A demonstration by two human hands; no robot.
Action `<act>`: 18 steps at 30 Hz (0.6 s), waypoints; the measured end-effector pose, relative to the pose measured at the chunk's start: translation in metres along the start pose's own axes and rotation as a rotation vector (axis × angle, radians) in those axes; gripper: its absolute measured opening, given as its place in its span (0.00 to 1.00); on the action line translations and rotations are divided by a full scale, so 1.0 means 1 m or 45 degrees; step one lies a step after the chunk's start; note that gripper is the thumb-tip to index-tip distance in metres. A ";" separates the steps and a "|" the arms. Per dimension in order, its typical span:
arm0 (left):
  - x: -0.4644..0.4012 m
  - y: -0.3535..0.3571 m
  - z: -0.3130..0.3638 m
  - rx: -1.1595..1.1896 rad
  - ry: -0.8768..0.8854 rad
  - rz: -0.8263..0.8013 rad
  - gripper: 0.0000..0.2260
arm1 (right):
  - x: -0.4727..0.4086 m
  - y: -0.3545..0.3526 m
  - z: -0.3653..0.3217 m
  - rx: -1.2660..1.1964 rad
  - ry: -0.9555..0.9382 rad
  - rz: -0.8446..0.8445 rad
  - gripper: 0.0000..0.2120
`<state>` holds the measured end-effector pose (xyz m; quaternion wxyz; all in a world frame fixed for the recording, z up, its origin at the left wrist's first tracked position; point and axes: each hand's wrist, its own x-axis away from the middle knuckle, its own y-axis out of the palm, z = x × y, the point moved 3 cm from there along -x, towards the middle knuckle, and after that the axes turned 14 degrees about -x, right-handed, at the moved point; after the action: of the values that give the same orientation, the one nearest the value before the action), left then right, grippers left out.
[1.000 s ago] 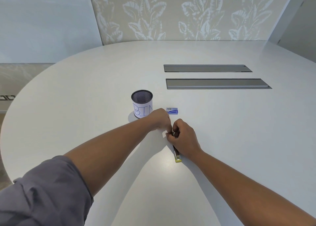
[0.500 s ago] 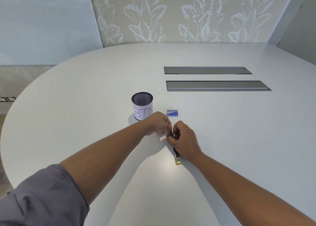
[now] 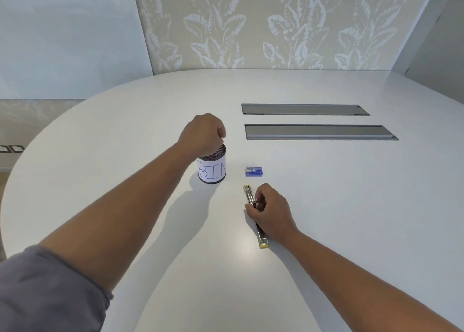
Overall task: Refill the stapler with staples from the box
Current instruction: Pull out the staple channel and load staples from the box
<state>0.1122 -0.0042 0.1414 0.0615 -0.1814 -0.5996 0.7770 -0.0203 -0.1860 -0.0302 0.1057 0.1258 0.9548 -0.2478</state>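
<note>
A yellow stapler (image 3: 248,193) lies flipped open flat on the white table (image 3: 326,206), its metal rails showing. My right hand (image 3: 271,212) rests on its middle, fingers pinching the metal hinge part. A small blue staple box (image 3: 254,171) sits closed just beyond the stapler's far end. My left hand (image 3: 203,133) hovers with fingers closed over the mouth of a black mesh cup (image 3: 212,170) labelled "BIN"; whatever it may hold is hidden.
Two grey recessed cable flaps (image 3: 319,131) lie in the table beyond the box. The table's curved edge runs along the left. A leaf-patterned wall stands behind.
My left hand has left the stapler and moved up and left, over the BIN cup. The stapler's far end, covered before, now shows. My right hand stays on the stapler.
</note>
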 end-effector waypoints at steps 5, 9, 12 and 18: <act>-0.004 0.014 -0.015 -0.413 -0.030 -0.231 0.11 | 0.000 0.000 0.001 0.005 -0.005 -0.003 0.14; -0.008 0.021 -0.014 -0.602 -0.003 -0.337 0.13 | 0.000 0.000 0.001 0.002 0.002 0.000 0.14; -0.011 0.023 -0.012 -0.672 0.015 -0.356 0.12 | 0.000 0.000 0.001 -0.003 0.011 -0.002 0.14; -0.004 0.025 0.010 -0.582 0.191 0.084 0.08 | 0.000 0.000 0.001 -0.010 0.017 -0.001 0.13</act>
<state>0.1154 -0.0213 0.1209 0.0379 -0.2674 -0.7474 0.6071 -0.0204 -0.1865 -0.0305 0.0998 0.1268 0.9565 -0.2431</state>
